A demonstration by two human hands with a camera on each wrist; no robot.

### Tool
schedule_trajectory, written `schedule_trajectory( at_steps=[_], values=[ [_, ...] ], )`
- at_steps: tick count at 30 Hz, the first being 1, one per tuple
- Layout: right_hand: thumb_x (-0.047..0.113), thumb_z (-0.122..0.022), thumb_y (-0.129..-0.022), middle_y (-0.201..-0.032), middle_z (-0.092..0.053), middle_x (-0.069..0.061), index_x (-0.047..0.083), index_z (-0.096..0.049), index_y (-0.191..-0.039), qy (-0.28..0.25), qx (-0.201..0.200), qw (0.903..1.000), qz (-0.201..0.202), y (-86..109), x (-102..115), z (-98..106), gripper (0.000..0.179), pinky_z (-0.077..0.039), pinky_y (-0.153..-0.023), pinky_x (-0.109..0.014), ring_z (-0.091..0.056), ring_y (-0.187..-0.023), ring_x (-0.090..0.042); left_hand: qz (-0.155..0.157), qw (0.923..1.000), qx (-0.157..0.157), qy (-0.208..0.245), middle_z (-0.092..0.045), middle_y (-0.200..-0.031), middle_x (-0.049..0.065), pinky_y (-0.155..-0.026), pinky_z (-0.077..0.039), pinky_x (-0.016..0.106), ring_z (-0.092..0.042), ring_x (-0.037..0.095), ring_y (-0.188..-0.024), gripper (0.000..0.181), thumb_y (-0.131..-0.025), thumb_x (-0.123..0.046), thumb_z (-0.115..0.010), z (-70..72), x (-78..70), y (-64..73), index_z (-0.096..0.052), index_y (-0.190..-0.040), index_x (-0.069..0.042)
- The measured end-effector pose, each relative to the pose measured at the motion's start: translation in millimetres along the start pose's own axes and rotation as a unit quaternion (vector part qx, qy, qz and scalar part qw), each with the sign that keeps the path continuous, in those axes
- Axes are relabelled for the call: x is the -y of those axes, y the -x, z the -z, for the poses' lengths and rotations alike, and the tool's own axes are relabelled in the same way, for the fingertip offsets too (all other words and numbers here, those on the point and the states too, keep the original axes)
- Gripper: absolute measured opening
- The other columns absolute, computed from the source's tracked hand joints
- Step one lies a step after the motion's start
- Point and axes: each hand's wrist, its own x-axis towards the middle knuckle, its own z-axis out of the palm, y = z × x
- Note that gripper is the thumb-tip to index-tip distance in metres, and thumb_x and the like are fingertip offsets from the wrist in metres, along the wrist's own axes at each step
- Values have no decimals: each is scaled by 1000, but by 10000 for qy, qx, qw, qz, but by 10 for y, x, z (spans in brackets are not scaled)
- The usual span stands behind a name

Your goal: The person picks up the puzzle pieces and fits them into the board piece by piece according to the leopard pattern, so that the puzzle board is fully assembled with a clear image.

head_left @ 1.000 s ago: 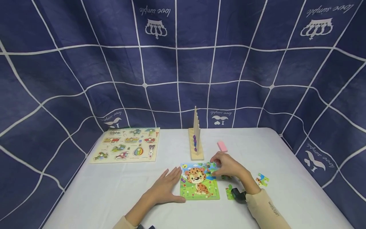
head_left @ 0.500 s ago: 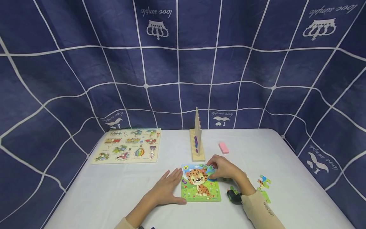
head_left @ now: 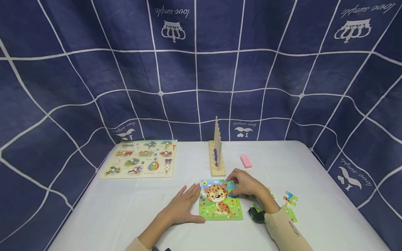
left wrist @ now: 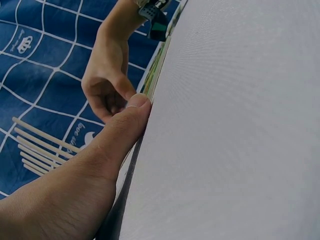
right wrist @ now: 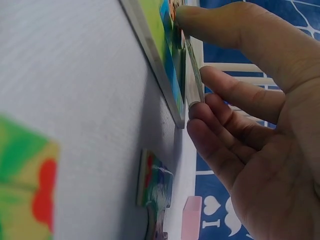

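The left hand (head_left: 182, 208) rested with relaxed, outstretched fingers against the left edge of the leopard jigsaw board (head_left: 220, 207), which lay on the counter (head_left: 141, 205) between both hands, while the right hand (head_left: 246, 183) pinched a thin jigsaw piece (right wrist: 195, 75), tilted, at its upper right corner. Loose pieces (head_left: 290, 214) lay right of the right fingers. Beyond those fingers were a wooden peg stand (head_left: 218, 170) and a pink block (head_left: 246, 161), and beyond the left fingers a vehicle puzzle board (head_left: 141, 161).
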Motion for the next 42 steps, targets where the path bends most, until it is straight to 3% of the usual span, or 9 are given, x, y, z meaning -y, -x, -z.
schedule_trajectory(
  at_steps=[14,28,37,42],
  values=[
    [22,-91,-61,-92,-58,6,9,-70,-102,205,36,9998,36,-3,43,7,48,-50,-74,-23,-51,-82,-9,3,10000,9,30,-17,-163,4,-124,-15,47,-19,19,-152,121,-69,-90,-47,4,6,-9,-23,-155,-9],
    [19,-92,-60,-92,-64,4,8,-71,-101,4,124,9999,-16,-2,45,-7,48,-52,-75,-24,-56,-83,-9,13,10000,30,32,-18,-163,5,-124,-15,47,-19,20,-152,121,-69,-91,-47,-2,3,-12,-23,-155,-9],
    [13,-86,-69,-88,-65,2,9,-73,-96,-88,176,9995,256,12,27,4,30,-50,-71,-20,-55,-80,-9,-21,10000,40,53,-19,-163,5,-124,-15,48,-19,21,-152,120,-70,-90,-49,15,-6,-8,-24,-155,-9],
    [10,-85,-69,-88,-64,3,9,-74,-95,-79,179,9996,211,-4,43,0,28,-50,-71,-20,-55,-80,-11,15,10000,38,44,-19,-163,5,-124,-15,48,-19,20,-152,121,-69,-91,-47,24,1,-4,-23,-155,-9]
  ],
)
